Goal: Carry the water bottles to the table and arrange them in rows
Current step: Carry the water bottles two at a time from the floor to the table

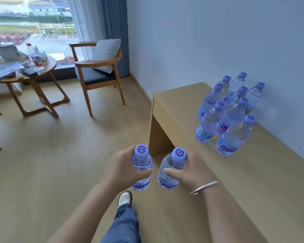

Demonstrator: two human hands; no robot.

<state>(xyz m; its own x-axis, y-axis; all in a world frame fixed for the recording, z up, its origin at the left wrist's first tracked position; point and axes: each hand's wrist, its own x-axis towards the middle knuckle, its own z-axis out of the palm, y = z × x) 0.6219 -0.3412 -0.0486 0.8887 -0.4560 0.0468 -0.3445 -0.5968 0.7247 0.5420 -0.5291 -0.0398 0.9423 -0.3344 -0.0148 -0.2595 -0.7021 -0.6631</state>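
both grips loaded: left hand wraps one bottle with thumb across its front, right hand wraps a second bottle the same way, fingers curled round the shoulders. both bottles upright, purple caps up, side by side with a narrow gap between them, held clear of any surface. bracelet on the right wrist.

counter runs ahead and right of the right hand, light wood top, flat against a pale wall; its near-left corner sits just past the two held bottles. cluster of standing bottles on the counter up and right of the right hand, close to the wall, grouped in rough rows, caps on, touching or nearly touching each other.

floor is light wood plank, under and left of the left hand. a shoe and a jeans leg show below the hands. far up-left of the left hand: wooden armchair with a cushion, round side table carrying papers and a bottle, then a large window with a grey-blue curtain at its right edge.
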